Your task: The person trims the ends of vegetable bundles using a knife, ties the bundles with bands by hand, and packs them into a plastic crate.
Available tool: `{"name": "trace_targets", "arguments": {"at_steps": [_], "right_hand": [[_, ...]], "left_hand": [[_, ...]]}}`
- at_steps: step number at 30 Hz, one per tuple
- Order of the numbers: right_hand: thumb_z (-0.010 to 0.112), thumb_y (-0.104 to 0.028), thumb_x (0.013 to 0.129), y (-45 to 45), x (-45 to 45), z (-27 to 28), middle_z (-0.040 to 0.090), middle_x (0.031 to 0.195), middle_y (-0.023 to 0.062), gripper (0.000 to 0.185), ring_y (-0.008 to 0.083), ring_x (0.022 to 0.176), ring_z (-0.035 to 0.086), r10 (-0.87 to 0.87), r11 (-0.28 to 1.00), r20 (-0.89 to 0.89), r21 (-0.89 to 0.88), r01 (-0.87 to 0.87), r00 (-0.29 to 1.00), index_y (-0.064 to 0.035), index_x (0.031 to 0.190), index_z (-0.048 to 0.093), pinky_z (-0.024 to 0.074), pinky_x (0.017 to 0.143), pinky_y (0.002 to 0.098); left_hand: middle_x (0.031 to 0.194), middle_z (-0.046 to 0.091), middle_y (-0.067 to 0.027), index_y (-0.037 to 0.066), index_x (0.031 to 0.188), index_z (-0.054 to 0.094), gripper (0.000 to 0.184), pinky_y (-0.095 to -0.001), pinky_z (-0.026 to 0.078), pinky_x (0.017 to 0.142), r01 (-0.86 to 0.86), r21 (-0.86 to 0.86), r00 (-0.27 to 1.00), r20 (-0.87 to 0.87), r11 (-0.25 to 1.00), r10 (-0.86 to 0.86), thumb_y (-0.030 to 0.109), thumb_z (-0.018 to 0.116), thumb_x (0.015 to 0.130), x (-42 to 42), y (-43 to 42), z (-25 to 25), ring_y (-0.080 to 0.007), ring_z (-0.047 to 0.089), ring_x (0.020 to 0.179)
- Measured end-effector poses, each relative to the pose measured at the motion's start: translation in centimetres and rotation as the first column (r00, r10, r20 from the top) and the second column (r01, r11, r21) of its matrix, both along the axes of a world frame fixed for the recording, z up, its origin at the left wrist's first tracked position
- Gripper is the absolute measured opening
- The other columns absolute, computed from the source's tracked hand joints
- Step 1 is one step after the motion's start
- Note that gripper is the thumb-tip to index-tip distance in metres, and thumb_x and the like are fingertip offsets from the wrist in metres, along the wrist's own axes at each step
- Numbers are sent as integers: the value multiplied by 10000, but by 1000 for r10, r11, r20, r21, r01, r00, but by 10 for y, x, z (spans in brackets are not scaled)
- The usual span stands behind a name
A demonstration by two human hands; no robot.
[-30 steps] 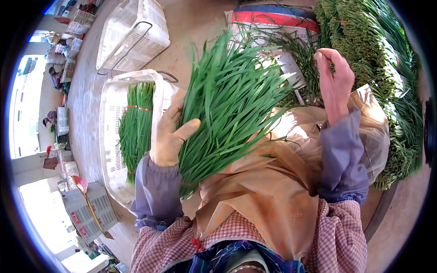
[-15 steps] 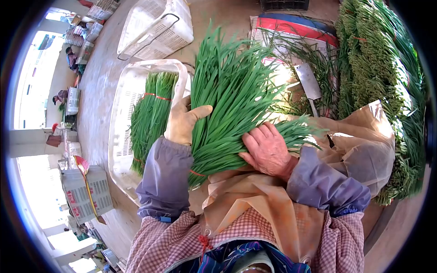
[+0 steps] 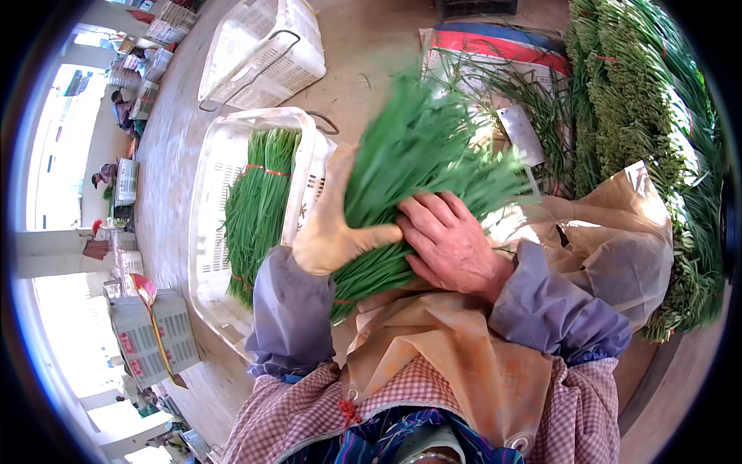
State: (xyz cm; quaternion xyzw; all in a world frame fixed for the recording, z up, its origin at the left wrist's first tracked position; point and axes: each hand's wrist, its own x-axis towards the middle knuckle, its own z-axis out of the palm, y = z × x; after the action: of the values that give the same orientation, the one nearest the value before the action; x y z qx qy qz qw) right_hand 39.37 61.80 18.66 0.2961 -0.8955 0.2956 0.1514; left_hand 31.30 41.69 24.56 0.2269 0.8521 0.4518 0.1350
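A large bunch of green garlic chives lies across my lap, its leafy tips blurred by motion. My left hand, in a tan glove, presses flat against the left side of the bunch, fingers stretched upward and thumb spread across the leaves. Bare, my right hand curls its fingers over the lower right part of the bunch, close to the left thumb. Part of a red band shows low on the bunch, near my left sleeve. Underneath is a tan apron.
A white crate at left holds tied chives; another white crate stands behind. A cleaver lies among loose leaves on sacking. Stacked bundles of green stalks line the right side. People sit by crates far left.
My left hand has moved right and down, its thumb now reaching toward my right hand. The leafy tips have shifted lower and blurred. My right hand has moved slightly left and up.
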Motion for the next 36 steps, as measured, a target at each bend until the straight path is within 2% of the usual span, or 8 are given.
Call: {"name": "trace_targets", "arguments": {"at_steps": [3, 10, 21, 27, 30, 33, 34, 36], "right_hand": [[668, -280, 797, -1, -14, 5, 498, 1289, 161, 563, 313, 1138, 505, 18, 1000, 21, 8, -18, 1000, -14, 1273, 526, 421, 937, 430], [608, -357, 887, -4, 9, -14, 575, 933, 148, 490, 307, 866, 584, -13, 1000, 275, 11, 11, 961, -40, 1254, 537, 477, 760, 418], [694, -364, 813, 4, -4, 6, 516, 1191, 217, 742, 322, 950, 544, -20, 994, 68, 109, 13, 997, -180, 1452, 366, 430, 832, 422], [759, -346, 750, 4, -23, 19, 525, 1085, 207, 926, 365, 949, 585, -49, 993, 287, 117, 16, 957, -140, 1506, 265, 449, 835, 437], [768, -362, 738, 4, -40, 19, 532, 1087, 214, 984, 365, 970, 590, -66, 992, 240, 117, 38, 968, -100, 1510, 218, 452, 839, 447], [779, -372, 722, 6, -64, -20, 563, 1110, 203, 759, 371, 1023, 584, -33, 999, 30, -3, 33, 999, -69, 1344, 467, 446, 864, 458], [723, -352, 774, 7, -70, -12, 579, 1101, 173, 584, 329, 1053, 584, -51, 999, -148, -19, 48, 988, -82, 1259, 543, 441, 893, 441], [570, -351, 880, -19, -55, -38, 578, 1171, 133, 480, 296, 1097, 567, -346, 936, -51, 54, 349, 937, -122, 1300, 528, 444, 919, 443]], "left_hand": [[1256, 591, -195, -56, 1414, 379, 918, -371, 446, 1013, -42, -79, 996, -79, 996, 36, 184, 871, 678, -8, -6, -15, -288, 575, 1177], [1178, 634, -137, -42, 1359, 461, 629, -315, 525, 876, -445, 209, 815, 498, 871, 297, -79, 672, 768, -25, -27, -17, -199, 640, 984], [1155, 636, -152, -53, 1332, 452, 528, -343, 537, 876, -522, 334, 714, 674, 785, 188, 2, 638, 841, -6, -17, 10, -230, 650, 983], [1137, 662, -117, -50, 1259, 546, 380, -326, 522, 873, -467, 315, 820, 504, 826, 271, 30, 618, 895, 5, -8, 44, -193, 647, 966], [1067, 692, -114, -56, 1197, 591, 322, -297, 509, 858, -316, 236, 947, 132, 919, 291, 85, 649, 913, 9, -2, 62, -163, 648, 932], [973, 703, -130, -38, 1174, 604, 335, -326, 532, 785, -226, -8, 966, -130, 974, 223, 109, 687, 885, 21, 21, 77, -199, 670, 846], [996, 694, -136, -27, 1186, 602, 385, -352, 522, 828, -59, -114, 963, -268, 992, 26, 121, 707, 847, 22, 26, 68, -250, 667, 879], [1118, 646, -166, 24, 1255, 584, 568, -457, 430, 992, 253, -369, 830, -393, 894, -397, 192, 754, 740, 27, 33, 51, -378, 606, 1049]]}}
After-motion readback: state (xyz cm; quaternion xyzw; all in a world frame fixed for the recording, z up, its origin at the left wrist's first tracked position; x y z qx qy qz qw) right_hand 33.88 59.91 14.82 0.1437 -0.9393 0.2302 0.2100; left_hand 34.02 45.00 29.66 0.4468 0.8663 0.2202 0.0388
